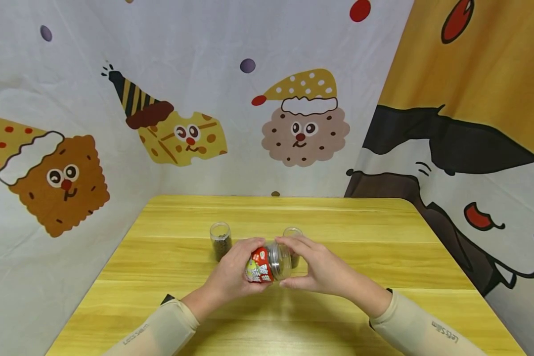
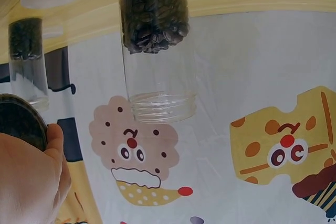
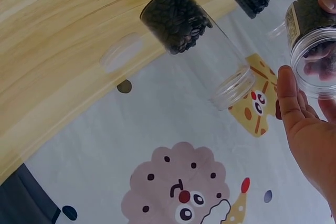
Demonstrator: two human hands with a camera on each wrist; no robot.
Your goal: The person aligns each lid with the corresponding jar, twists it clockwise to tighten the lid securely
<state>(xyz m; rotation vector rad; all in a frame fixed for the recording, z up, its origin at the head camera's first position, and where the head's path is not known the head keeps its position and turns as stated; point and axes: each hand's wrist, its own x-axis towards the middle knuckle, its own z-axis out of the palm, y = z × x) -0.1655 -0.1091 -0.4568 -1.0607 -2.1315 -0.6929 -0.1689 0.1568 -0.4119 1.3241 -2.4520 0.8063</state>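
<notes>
My left hand (image 1: 238,269) grips a clear jar (image 1: 259,267) with a red printed label, tipped on its side with its mouth end to the right. Dark contents show through it in the right wrist view. At that end is a clear lid (image 1: 285,260), with my right hand (image 1: 322,264) spread around its edge, fingers above and thumb below. The right wrist view shows the lid's round face (image 3: 318,69) beside the right hand's fingers. In the left wrist view, the dark round base of the jar (image 2: 21,124) sticks out of the left hand (image 2: 31,177).
An uncapped clear jar of coffee beans (image 1: 221,244) stands beyond the left hand. Another uncapped jar (image 1: 292,231), also part filled with dark beans, stands behind the right hand. Loose clear lids (image 3: 121,52) lie on the wooden table (image 1: 360,227), which meets a cartoon-print curtain (image 1: 240,178).
</notes>
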